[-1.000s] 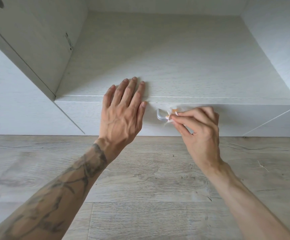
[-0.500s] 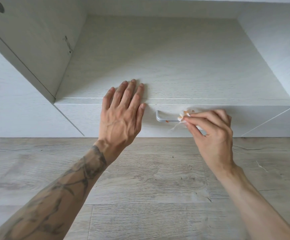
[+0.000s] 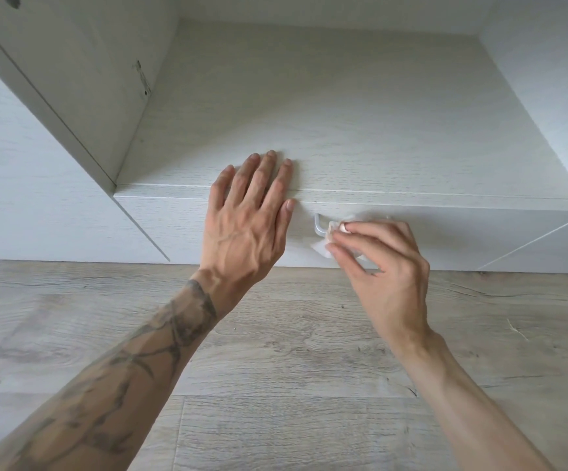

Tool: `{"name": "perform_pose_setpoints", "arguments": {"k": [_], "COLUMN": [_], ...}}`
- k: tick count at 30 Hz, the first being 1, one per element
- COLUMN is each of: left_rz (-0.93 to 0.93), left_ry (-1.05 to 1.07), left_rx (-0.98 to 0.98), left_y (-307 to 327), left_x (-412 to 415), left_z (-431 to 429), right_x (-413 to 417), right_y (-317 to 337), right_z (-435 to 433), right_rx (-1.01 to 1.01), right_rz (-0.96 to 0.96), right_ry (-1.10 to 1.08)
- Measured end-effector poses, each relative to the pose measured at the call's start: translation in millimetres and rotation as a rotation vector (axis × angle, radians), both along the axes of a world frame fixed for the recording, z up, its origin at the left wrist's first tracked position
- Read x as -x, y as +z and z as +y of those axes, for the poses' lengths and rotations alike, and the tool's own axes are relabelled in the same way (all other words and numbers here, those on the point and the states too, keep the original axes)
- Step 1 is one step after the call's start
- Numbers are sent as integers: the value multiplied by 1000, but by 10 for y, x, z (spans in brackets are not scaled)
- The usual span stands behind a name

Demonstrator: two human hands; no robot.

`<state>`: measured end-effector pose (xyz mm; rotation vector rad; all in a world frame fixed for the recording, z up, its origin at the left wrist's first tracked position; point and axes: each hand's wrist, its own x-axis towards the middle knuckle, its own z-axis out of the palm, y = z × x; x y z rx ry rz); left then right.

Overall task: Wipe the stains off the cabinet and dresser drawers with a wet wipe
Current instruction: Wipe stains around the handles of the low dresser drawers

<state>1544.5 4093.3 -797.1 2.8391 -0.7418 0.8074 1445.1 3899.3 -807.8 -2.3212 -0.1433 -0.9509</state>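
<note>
At floor level, low white cabinet (image 3: 343, 107) fills the upper frame, wood-look floor (image 3: 276, 368) below it; open shelf surface on top, one dresser drawer front (image 3: 180, 226) beneath, shut as far as I can tell. Landmark = the drawer's metal handle (image 3: 319, 226), only its left end showing. Left hand (image 3: 247, 226) lies flat and spread just left of the handle, fingers over the shelf edge, palm against the drawer front, holding nothing, looks like bracing. Right hand (image 3: 382, 263) sits right on the handle, fingers pinched around a bunched wet wipe (image 3: 326, 241), pressing it to the bar; rest of the handle hidden behind that hand. A wipe corner hangs just below the handle. No stains visible on the handle or the front from here; a dark scuff (image 3: 141, 79) marks the cabinet's inner left wall, up and well left of the handle. Risks, judged: wipe is crumpled small, so it may smear rather than lift, or slip out of the pinch; loose corner could snag on the handle's bent end; rubbing sideways could tug the drawer open if the left hand eases off; scuff could get skipped.
</note>
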Motion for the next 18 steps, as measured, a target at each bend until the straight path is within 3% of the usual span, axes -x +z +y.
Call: {"name": "perform_pose_setpoints", "arguments": {"k": [7, 12, 18], "left_rz": [-17, -11, -14], "left_ry": [-5, -10, -3], "left_rx": [7, 4, 0], "left_y": [-13, 4, -5], "left_x": [-6, -1, -5], "left_z": [-8, 11, -10], "right_x": [-170, -110, -197], "right_y": [-40, -85, 15], "right_z": [-12, -133, -97], "right_rx": [117, 116, 105], "right_rz": [-69, -114, -60], "right_ry": [78, 21, 121]}}
